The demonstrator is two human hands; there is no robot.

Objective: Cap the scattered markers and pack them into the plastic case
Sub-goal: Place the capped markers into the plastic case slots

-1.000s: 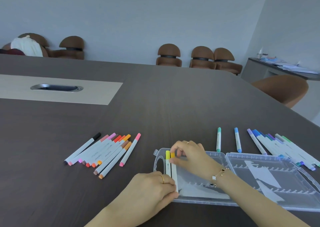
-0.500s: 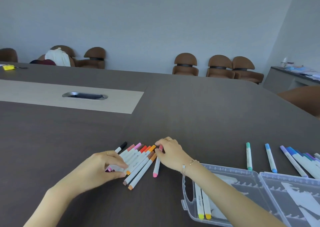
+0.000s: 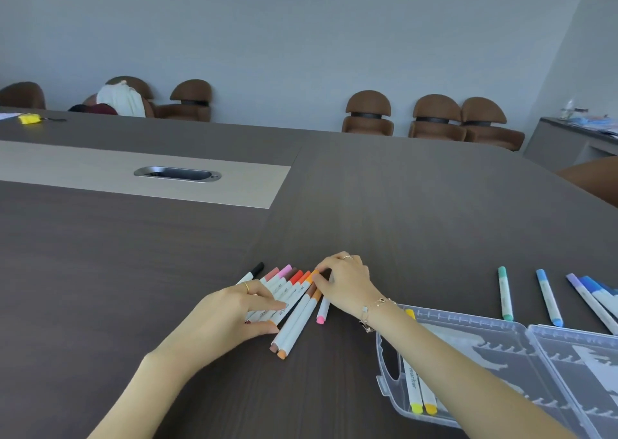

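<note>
Both arms reach forward, palms down. The left hand (image 3: pixel 234 311) lies flat with fingers extended, a ring on one; the right hand (image 3: pixel 344 279) is curled, fingertips pinched together, bracelet at the wrist.

Bare table (image 3: pixel 418 224) beyond both hands, warm-colour markers (image 3: pixel 287 291) left, open case (image 3: pixel 521 335) right

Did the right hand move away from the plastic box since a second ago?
Yes. The right hand has left the plastic case, where it was setting down the yellow markers, and moved left to the warm-colored marker pile.
</note>
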